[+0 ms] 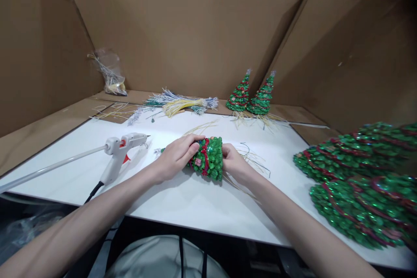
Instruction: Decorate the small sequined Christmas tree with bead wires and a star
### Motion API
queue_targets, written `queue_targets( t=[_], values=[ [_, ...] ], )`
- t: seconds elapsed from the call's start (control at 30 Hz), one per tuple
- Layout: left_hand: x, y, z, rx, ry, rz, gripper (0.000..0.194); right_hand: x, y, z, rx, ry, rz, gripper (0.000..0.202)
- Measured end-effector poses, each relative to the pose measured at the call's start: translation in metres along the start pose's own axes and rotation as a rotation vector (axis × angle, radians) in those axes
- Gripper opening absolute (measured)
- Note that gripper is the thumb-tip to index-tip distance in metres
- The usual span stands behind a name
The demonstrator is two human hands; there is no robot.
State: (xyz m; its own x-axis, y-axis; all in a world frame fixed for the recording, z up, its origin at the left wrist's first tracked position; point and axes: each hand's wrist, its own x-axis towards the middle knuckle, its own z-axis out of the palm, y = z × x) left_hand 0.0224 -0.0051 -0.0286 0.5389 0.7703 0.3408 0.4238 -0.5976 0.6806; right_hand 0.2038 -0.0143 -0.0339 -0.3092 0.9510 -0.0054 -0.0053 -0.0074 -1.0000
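A small green Christmas tree [213,160] with red garland lies on its side on the white table, its wide base toward the right. My left hand [177,156] is closed over its upper part, fingers across the top, and the silvery tip [158,151] pokes out past it. At the base, my right hand [233,160] has its fingers curled into the underside; the tree hides the fingertips and anything they hold. Thin pale wires [239,187] trail out below my right hand. More loose wires [252,158] lie just beyond it.
A white glue gun [119,152] with a long glue stick is on the left. Bundles of coloured wires [182,103] lie at the back. Two finished-looking trees [239,95] stand back right; larger green trees [355,208] fill the right edge. Cardboard walls [163,39] enclose the table.
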Motion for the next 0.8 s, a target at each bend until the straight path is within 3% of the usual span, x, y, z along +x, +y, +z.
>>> queue_targets(
  t=[0.8],
  values=[
    [-0.0015, 0.0063, -0.0036, -0.040, -0.048, -0.037, 0.037, 0.0001, -0.0021, -0.0025, -0.013, -0.027, -0.035, 0.017]
  ],
)
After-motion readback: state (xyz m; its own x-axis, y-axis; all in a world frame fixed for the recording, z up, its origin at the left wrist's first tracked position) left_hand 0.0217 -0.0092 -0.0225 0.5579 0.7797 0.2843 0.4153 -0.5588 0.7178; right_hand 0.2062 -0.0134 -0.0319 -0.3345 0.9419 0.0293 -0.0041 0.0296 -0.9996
